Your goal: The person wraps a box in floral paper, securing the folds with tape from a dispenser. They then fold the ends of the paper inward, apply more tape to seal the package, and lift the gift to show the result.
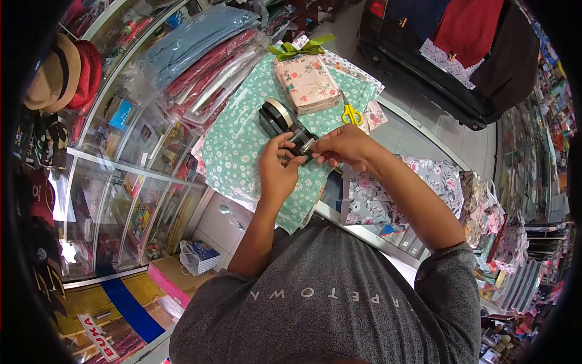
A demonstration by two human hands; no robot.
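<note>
Tape is being drawn off the dispenser [280, 116], which sits just beyond both hands on the green paper [239, 145]. Left hand [277, 170] steadies its front end; right hand [342, 147] pinches the tape end there. Next comes tearing a strip for the box [307, 85] beyond, beside the scissors [351, 113]

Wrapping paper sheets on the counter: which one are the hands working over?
The mint-green floral sheet, under the tape dispenser and both hands. The pink floral sheets lie beyond, by the yellow scissors.
</note>
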